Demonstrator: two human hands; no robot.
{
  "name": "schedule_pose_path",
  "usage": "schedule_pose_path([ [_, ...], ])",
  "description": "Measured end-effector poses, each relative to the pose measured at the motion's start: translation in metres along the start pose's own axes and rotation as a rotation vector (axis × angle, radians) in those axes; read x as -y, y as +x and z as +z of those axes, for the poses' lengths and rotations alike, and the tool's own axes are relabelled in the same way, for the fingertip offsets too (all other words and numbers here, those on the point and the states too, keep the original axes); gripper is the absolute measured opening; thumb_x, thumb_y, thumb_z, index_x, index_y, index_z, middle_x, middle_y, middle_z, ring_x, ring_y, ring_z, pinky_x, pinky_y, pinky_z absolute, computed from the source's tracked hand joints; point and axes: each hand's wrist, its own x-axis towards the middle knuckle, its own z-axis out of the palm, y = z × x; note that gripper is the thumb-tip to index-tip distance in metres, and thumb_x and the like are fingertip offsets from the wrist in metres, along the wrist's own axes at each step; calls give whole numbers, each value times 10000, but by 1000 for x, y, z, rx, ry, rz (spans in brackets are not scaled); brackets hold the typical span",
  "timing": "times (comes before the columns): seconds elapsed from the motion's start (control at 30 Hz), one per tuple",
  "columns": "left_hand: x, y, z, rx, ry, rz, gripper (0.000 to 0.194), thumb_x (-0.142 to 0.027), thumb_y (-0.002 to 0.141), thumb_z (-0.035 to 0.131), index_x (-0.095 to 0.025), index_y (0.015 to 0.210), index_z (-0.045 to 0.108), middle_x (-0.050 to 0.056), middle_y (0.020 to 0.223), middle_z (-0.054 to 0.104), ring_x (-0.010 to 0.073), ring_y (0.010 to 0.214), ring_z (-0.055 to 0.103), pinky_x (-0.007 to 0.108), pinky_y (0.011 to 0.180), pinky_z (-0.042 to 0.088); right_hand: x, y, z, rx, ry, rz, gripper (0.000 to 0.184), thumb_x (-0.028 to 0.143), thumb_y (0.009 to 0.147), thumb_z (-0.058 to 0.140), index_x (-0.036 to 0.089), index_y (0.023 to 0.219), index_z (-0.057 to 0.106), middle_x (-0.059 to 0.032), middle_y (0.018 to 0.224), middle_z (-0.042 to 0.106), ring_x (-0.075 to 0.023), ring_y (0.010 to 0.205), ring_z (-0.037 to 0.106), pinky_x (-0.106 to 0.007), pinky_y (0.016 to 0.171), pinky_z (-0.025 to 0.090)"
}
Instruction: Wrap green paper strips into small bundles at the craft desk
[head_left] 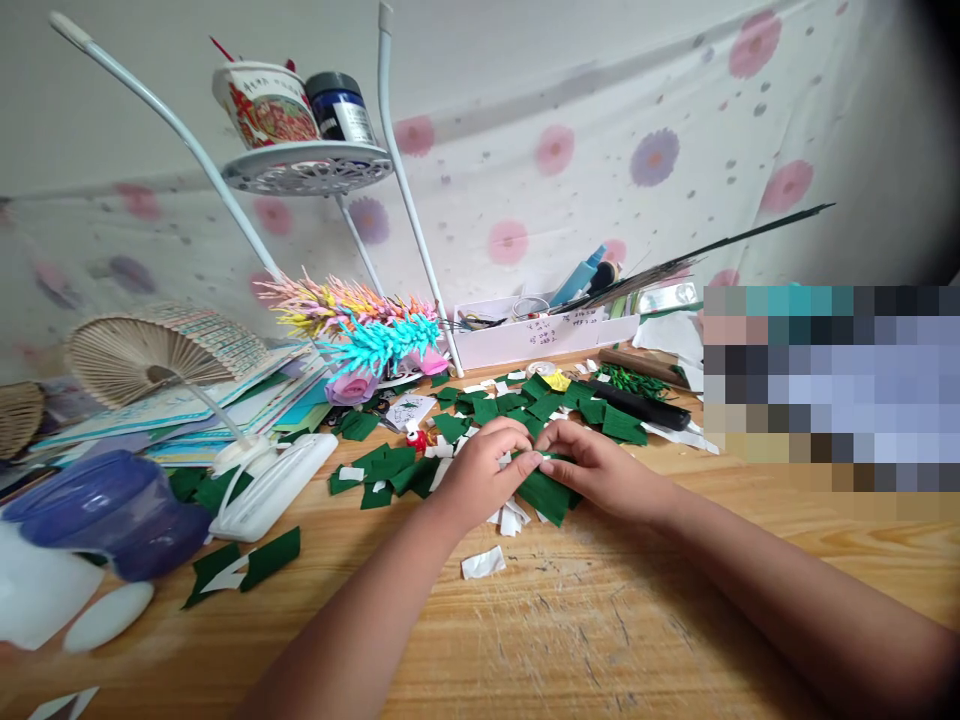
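Observation:
My left hand (487, 465) and my right hand (589, 460) meet above the table, thumb tips close together. Both pinch the upper edge of a dark green paper piece (546, 495), which hangs below the fingers. A small white bit shows between the thumbs; I cannot make out what it is. Around and behind my hands lie many loose green pieces (391, 462) and white paper scraps (513, 518). One white scrap (484, 562) rests alone in front of the left hand. Behind the hands there is a yellow scrap (556, 381).
At the back stands a white box (540, 340) of tools and long dark sticks. A white rack (307, 165) carries a paper bowl and a jar. Colourful fuzzy stems (382, 335), a woven fan (161, 350) and a purple container (112, 515) are left. A blurred-out patch covers the right.

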Motion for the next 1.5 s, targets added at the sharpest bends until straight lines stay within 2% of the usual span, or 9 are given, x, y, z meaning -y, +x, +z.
schedule_pose_path([
  [0.2, -2, -1, 6, -49, -194, -164, 163, -293, 720, 517, -151, 645, 488, 10, 753, 503, 116, 717, 489, 211, 628, 406, 7, 0, 3, -117, -29, 22, 110, 293, 788, 451, 189, 812, 479, -19, 779, 520, -150, 744, 482, -277, 677, 401],
  [0.37, -5, -3, 2, -6, -331, -260, 190, -238, 698, 532, -178, 874, 496, 3, 824, 545, 119, 755, 511, 235, 676, 410, 4, -1, 5, -265, -72, -69, 113, 297, 768, 479, 194, 784, 521, -30, 798, 509, -168, 803, 473, -294, 732, 382],
  [0.53, -10, -4, -1, 73, -186, -215, 81, -233, 721, 485, -157, 709, 512, -36, 638, 475, 93, 623, 450, 198, 565, 355, 2, -1, 4, -274, -67, -33, 85, 273, 757, 485, 198, 796, 494, -18, 764, 503, -152, 715, 479, -272, 631, 404],
  [0.67, -8, -3, 1, 41, 0, -175, 247, -276, 764, 422, -144, 556, 441, -47, 541, 358, 83, 553, 374, 197, 504, 297, 5, -1, 0, -203, -263, -36, 69, 227, 759, 461, 200, 819, 483, -29, 789, 531, -160, 731, 493, -278, 641, 402],
  [0.77, -2, -4, 3, 62, 10, -165, 207, -260, 769, 414, -149, 606, 474, -40, 564, 414, 92, 580, 415, 202, 535, 337, 6, -2, -1, -174, -363, -35, 68, 216, 768, 443, 206, 830, 468, -31, 786, 548, -158, 711, 499, -279, 633, 403],
  [0.87, 1, -4, 3, -30, -41, -167, 100, -223, 750, 451, -169, 802, 516, -10, 729, 538, 118, 707, 496, 225, 641, 397, 7, -2, -2, -168, -385, -37, 71, 241, 777, 437, 207, 836, 455, -28, 764, 547, -156, 686, 496, -274, 614, 403],
  [0.97, -3, -3, 2, -114, -88, -171, 225, -204, 727, 489, -185, 951, 491, 25, 854, 579, 138, 803, 531, 253, 704, 424, 8, -3, -1, -167, -367, -45, 72, 264, 785, 431, 207, 814, 464, -32, 758, 543, -160, 691, 492, -279, 614, 404],
  [1.13, -10, -3, 0, -90, -17, -64, 133, -217, 743, 471, -175, 810, 578, 28, 817, 612, 137, 764, 546, 260, 690, 429, 3, -4, -1, -216, -317, -103, 97, 285, 770, 472, 196, 760, 507, -49, 788, 524, -176, 757, 483, -314, 680, 405],
  [1.5, -10, -3, -4, -98, 4, -18, 153, -147, 704, 490, -194, 813, 587, 12, 812, 629, 139, 771, 555, 258, 693, 426, -5, -8, 5, -271, -176, 14, 162, 337, 746, 511, 210, 847, 511, -34, 786, 544, -163, 712, 507, -285, 643, 421],
])
